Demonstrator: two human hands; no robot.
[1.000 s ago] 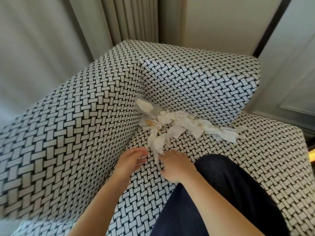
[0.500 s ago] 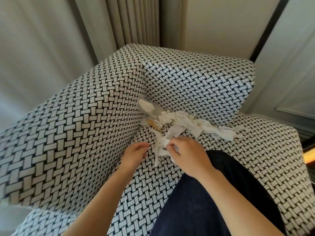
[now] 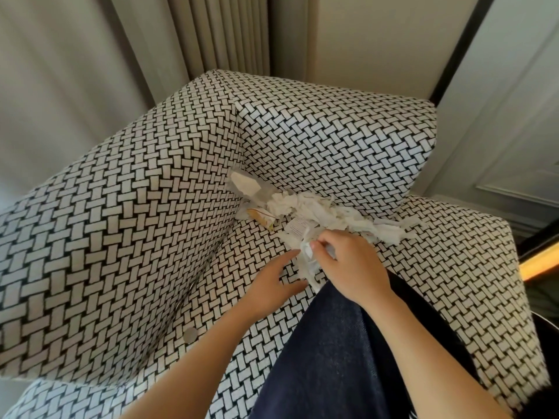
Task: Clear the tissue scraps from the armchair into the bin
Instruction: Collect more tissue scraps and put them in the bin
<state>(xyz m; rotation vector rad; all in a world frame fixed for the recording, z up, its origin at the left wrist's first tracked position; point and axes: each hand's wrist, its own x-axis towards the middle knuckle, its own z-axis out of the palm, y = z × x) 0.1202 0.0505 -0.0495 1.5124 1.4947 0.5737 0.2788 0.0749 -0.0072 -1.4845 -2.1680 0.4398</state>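
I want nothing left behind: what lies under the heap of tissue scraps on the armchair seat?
A tan wrapper pokes out from under the tissue scraps at the corner end, a printed slip at their near edge. Anything beneath the heap's middle is covered.

My left hand (image 3: 272, 285) and right hand (image 3: 354, 267) are bare, as are both forearms (image 3: 423, 343); I wear dark navy denim-like trousers (image 3: 332, 364).

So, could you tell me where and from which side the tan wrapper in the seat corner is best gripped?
Pinch the tan wrapper at its near end, which pokes out onto the seat, clear of the tissue scraps. Probably come from the front with the free left hand; the armchair's upright sides close off the corner behind it, and the right hand holds scraps.
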